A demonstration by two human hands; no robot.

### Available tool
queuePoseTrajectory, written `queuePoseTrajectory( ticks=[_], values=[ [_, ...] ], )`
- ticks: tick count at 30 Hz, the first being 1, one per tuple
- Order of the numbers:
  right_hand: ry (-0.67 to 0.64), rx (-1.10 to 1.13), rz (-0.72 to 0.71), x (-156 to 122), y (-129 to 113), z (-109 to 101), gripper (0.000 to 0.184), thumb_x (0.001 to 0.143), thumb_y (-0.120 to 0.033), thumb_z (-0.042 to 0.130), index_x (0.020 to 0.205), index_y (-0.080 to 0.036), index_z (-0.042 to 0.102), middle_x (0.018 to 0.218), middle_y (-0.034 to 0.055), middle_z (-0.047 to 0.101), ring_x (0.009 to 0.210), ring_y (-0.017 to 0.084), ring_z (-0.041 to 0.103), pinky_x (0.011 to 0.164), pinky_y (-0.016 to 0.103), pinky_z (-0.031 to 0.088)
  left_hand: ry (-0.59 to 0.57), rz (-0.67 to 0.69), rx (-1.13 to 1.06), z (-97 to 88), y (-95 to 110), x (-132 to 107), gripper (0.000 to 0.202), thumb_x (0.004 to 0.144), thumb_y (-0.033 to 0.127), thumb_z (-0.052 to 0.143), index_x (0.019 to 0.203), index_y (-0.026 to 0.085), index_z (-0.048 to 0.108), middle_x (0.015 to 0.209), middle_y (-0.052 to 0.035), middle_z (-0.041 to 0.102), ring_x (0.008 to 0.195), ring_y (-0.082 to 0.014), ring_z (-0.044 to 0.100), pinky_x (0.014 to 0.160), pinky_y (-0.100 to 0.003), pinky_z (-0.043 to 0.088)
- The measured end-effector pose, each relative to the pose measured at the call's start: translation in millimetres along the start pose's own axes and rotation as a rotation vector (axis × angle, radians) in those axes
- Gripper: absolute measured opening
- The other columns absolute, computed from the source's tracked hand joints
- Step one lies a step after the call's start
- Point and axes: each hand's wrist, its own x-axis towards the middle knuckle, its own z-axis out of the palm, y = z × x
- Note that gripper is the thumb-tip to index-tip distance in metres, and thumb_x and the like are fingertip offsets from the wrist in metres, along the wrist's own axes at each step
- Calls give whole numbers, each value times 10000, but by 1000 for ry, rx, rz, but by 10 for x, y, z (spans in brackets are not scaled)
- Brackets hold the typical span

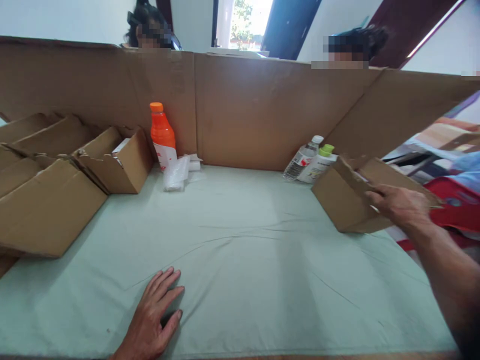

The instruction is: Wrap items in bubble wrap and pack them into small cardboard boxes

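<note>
My left hand (153,312) lies palm down on the pale green cloth (240,280) near the front edge, its fingers stretched out and holding nothing. At the right side of the table, my right hand (403,204) grips the near edge of an open cardboard box (343,202). Some of its fingers are hidden behind the cardboard, and the box's contents barely show. Just left of that box, a clear bottle with a white cap (304,157) and a white bottle with a green cap (318,165) lean against the cardboard wall.
A tall cardboard wall (258,110) runs along the back. Open cardboard boxes (48,205) stand at the left. Beside them are an orange bottle (162,132), a clear plastic packet (176,174) and white rolls (194,164). Two people sit beyond the wall. Red fabric (455,202) lies off the right edge.
</note>
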Motion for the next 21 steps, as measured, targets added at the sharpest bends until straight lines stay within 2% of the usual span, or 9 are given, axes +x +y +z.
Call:
queuePoseTrajectory(
  ticks=[2,4,8,10,12,14,16,18,21],
  values=[
    [-6,21,-161,-231,-305,-95,664,836,-839,364,470,-325,573,378,38,401,395,181,395,532,396,286,40,-12,-51,13,-19,-27,403,825,251,627,1224,296,669,1375,-96,655,1306,-309,589,1063,-524,515],
    [-58,3,-206,-512,-653,-198,588,899,-733,416,591,-295,658,496,71,560,464,198,481,546,390,324,82,-43,-117,23,-33,-46,380,835,253,629,1209,301,671,1340,-90,674,1273,-304,613,1027,-507,543],
    [-205,55,-311,-1097,-1469,-443,285,948,-391,511,854,-269,752,777,71,739,729,227,644,677,377,449,113,-183,-232,17,1,29,369,855,284,619,1220,314,665,1323,-83,673,1206,-297,651,963,-458,586],
    [-303,170,-393,-1320,-1914,-606,260,948,-244,498,904,-260,753,810,67,752,774,218,655,716,371,462,117,-289,-286,-17,58,136,464,865,317,612,1328,307,604,1367,-95,639,1234,-305,632,1003,-470,566],
    [-336,295,-471,-1471,-2285,-779,226,940,-196,540,951,-279,750,818,49,759,792,212,667,762,381,471,127,-395,-359,-63,108,265,601,867,354,620,1451,286,492,1434,-117,582,1283,-318,594,1068,-500,518],
    [-274,421,-479,-1573,-2499,-910,156,915,-282,647,1032,-316,743,899,51,772,888,242,689,851,424,483,133,-482,-461,-101,123,377,704,862,385,646,1513,271,403,1499,-136,514,1312,-326,567,1105,-523,477],
    [-170,560,-340,-1670,-2542,-936,270,892,-432,684,1140,-336,726,1074,82,760,1052,297,677,946,483,484,130,-545,-580,-110,105,442,761,848,405,682,1528,262,371,1529,-147,478,1351,-329,531,1137,-526,438],
    [-122,678,-65,-1795,-2476,-820,352,920,-514,612,1205,-332,712,1208,98,722,1148,316,653,985,498,498,126,-587,-690,-83,82,459,781,831,405,715,1520,252,381,1523,-150,484,1402,-329,480,1176,-519,385],
    [-246,805,300,-2007,-2396,-423,369,946,-529,552,1179,-306,731,1215,87,731,1133,295,680,971,461,546,111,-600,-810,1,101,454,767,809,379,738,1492,219,426,1455,-161,549,1386,-331,499,1178,-513,380]
  ],
)
